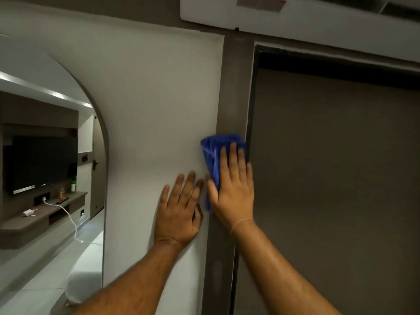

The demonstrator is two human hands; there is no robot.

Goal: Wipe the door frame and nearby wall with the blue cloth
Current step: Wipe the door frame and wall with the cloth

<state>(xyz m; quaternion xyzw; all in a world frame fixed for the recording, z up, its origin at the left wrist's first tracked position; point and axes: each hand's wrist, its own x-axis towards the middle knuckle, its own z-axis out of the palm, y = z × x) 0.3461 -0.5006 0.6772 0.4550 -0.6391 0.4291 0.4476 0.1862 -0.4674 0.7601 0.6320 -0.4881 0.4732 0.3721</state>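
Observation:
A brown door frame (236, 92) runs top to bottom between the white wall (159, 98) and a brown door (329, 178). My right hand (234, 187) lies flat on the blue cloth (213, 153) and presses it against the frame at about mid height; the cloth pokes out above and left of the fingers. My left hand (179, 210) rests flat on the white wall just left of the frame, fingers spread, holding nothing, its thumb next to the right hand.
An arched opening (91, 92) at the left shows a room with a television (43, 162), a shelf (43, 214) with small items and a white cable. A white air-conditioner unit (284, 17) hangs above the door.

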